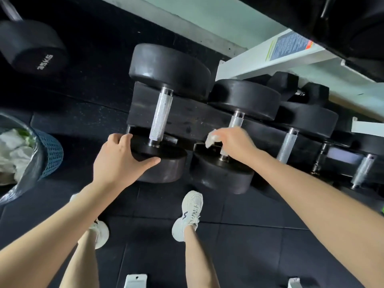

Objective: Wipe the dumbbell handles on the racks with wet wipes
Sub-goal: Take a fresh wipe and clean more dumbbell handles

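The black rack (193,119) runs from the centre toward 3 o'clock under a row of dumbbells. A blue bin (49,154) stands at 9 o'clock. The left hand (116,161) grips the near head of the left dumbbell (160,117), fingers curled over its rim. At centre, the right hand (234,142) pinches a crumpled wet wipe (212,139) on the second dumbbell (245,100), at its handle.

bare forearms (311,202) and bare lower legs (199,258); white lace-up sneakers (190,213) with dark side markings.

Dumbbells (160,113) lie side by side on the rack (193,119); a bin (51,154) stands left of them.
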